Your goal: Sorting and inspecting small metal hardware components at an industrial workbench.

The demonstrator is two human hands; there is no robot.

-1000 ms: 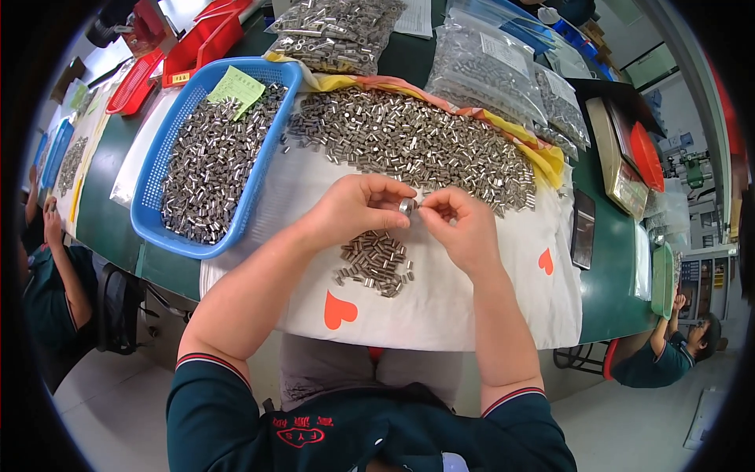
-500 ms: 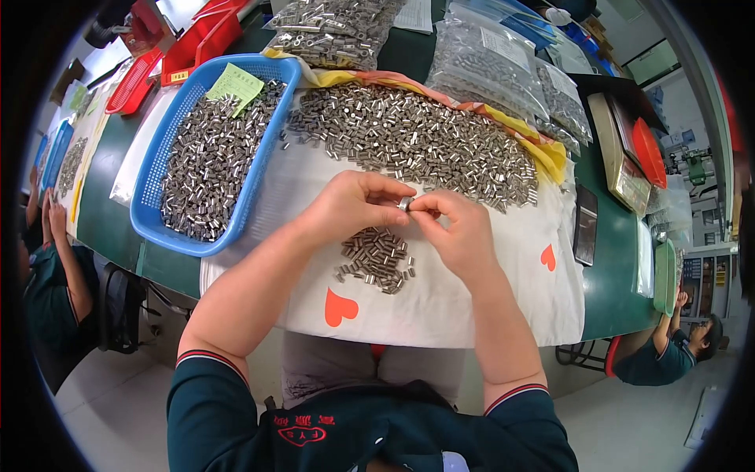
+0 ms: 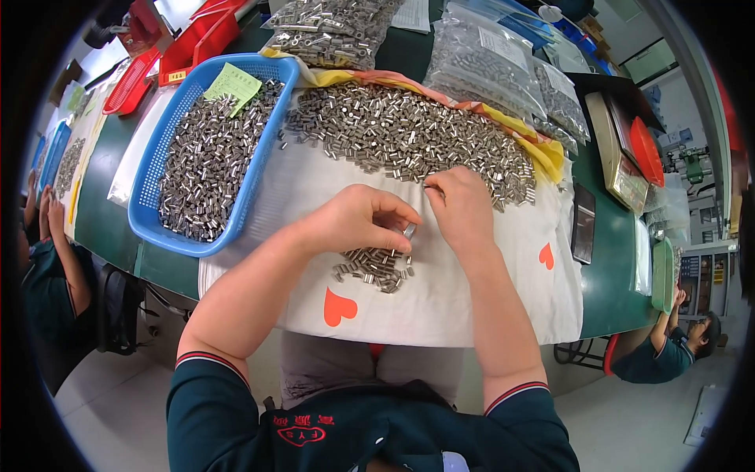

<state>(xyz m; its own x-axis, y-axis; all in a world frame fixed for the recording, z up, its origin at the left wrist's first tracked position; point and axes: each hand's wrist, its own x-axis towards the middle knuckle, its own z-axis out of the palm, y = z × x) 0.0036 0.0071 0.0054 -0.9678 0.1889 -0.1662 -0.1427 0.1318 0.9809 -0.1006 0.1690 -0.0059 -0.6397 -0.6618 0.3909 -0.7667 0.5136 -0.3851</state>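
Observation:
My left hand (image 3: pixel 360 221) hovers over a small heap of metal sleeves (image 3: pixel 376 271), with a shiny metal sleeve (image 3: pixel 410 230) at its thumb and fingertips. At the near edge of a wide pile of the same short, silvery sleeves (image 3: pixel 417 134), my right hand (image 3: pixel 462 206) has its fingers pinched together. What those fingers hold, if anything, is too small to make out. Both the heap and the pile lie on a white cloth (image 3: pixel 440 315) printed with red hearts.
Left of the pile stands a blue perforated basket (image 3: pixel 140 193) of sleeves with a green note (image 3: pixel 234 86). Behind are plastic bags of metal parts (image 3: pixel 484 59) and a rolled yellow-orange cloth edge (image 3: pixel 550 157). A dark phone (image 3: pixel 583 224) lies right. Other people sit at both sides.
My hands have parted. The left has come down toward the small heap with a sleeve; the right has moved up to the big pile's near edge.

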